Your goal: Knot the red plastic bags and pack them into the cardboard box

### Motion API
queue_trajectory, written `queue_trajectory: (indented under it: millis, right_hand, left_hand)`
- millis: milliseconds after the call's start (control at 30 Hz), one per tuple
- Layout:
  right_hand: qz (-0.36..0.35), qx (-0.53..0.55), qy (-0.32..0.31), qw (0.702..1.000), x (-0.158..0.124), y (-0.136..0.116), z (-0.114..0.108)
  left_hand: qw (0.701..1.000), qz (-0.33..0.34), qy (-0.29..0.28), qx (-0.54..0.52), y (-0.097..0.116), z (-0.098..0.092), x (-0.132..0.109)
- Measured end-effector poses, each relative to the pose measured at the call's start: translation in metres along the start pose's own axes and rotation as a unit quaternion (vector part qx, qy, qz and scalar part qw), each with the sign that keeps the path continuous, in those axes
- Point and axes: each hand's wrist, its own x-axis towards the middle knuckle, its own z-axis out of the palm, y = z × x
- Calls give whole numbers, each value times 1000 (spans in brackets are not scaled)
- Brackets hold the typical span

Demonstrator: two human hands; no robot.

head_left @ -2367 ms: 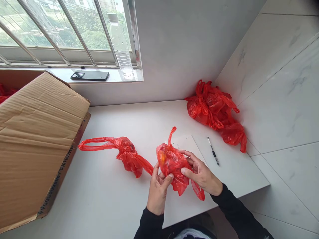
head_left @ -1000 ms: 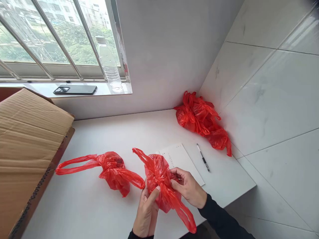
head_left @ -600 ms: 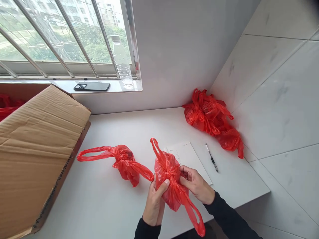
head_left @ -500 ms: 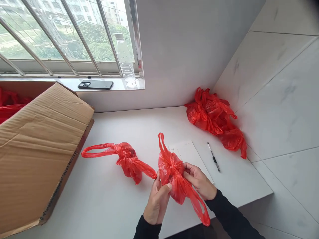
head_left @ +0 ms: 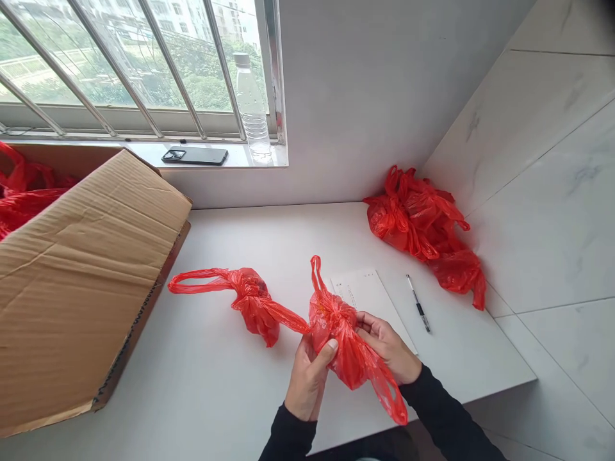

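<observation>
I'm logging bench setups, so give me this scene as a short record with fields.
Left hand: holding a red bag, thumb on top
Right hand: on the same bag's right side
Left of hands: second bag, on the table
Table, right: paper, pen
Far corner: bag pile
Far left: carton, red plastic inside
Sill: phone, upright bottle

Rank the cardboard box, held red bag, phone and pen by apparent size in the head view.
Largest to smallest:
1. Cardboard box, cut off by the left edge
2. Held red bag
3. Phone
4. Pen
</observation>
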Motion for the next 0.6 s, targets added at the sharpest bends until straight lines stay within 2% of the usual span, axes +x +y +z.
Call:
queue_trajectory:
  millis: [133, 200, 267, 300, 367, 433, 467, 533, 600]
  right_hand:
    - [-4, -14, 23, 1000, 1, 3, -4]
    - [-9, -21, 22, 999, 4, 4, -6]
    - [-11, -31, 15, 999, 11, 6, -5]
    - [-12, -39, 12, 999, 17, 7, -3]
    - [-22, -61, 8, 998, 34, 9, 4]
    - [-35, -82, -5, 996, 54, 13, 16]
    - [-36, -89, -18, 995, 65, 15, 23]
    - [-31, -101, -47, 993, 81, 19, 38]
    - [-31, -134, -47, 989, 89, 22, 50]
  left_hand:
    - [997, -7, 2, 72, -1, -4, -9]
    - [989, 0, 28, 148, -1, -8, -22]
    - [962, 41, 83, 256, 3, -16, -36]
    - [938, 84, 122, 313, 6, -20, -43]
    - [863, 206, 219, 406, 18, -32, -49]
    - [778, 307, 313, 451, 34, -45, -44]
    - [747, 333, 341, 463, 42, -50, -38]
    - [712, 352, 363, 487, 54, -58, -22]
    - [684, 359, 340, 536, 58, -62, -6]
